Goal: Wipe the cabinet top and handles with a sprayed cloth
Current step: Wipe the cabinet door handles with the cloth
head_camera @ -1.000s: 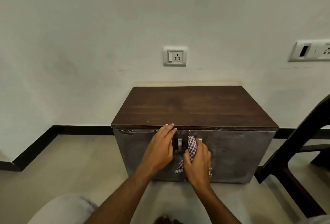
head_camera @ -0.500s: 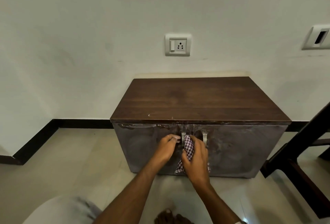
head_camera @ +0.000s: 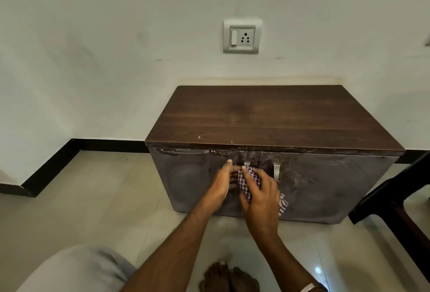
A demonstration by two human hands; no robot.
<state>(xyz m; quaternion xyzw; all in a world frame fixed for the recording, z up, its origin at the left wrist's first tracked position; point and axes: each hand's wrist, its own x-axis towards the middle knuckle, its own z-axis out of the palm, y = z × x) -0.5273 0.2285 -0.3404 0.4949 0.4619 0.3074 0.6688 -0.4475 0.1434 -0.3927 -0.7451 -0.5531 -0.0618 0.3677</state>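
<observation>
Left hand (head_camera: pixel 223 183) lies flat-fingered on the left door (head_camera: pixel 197 180), bracing it. At its 3 o'clock, right hand (head_camera: pixel 260 192) grips the cloth (head_camera: pixel 247 181) over the left handle (head_camera: pixel 246 164). Best stroke full-length, then take the right handle (head_camera: pixel 276 171) at 3 o'clock.

white wall socket with switch (head_camera: pixel 242 36) above | black skirting board (head_camera: pixel 76 146) along wall | glossy beige floor tiles (head_camera: pixel 97 198) | dark wooden chair frame (head_camera: pixel 393 210) at right

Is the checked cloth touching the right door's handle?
Apart. The head view shows bare door between the cloth in the right hand and the right handle.
</observation>
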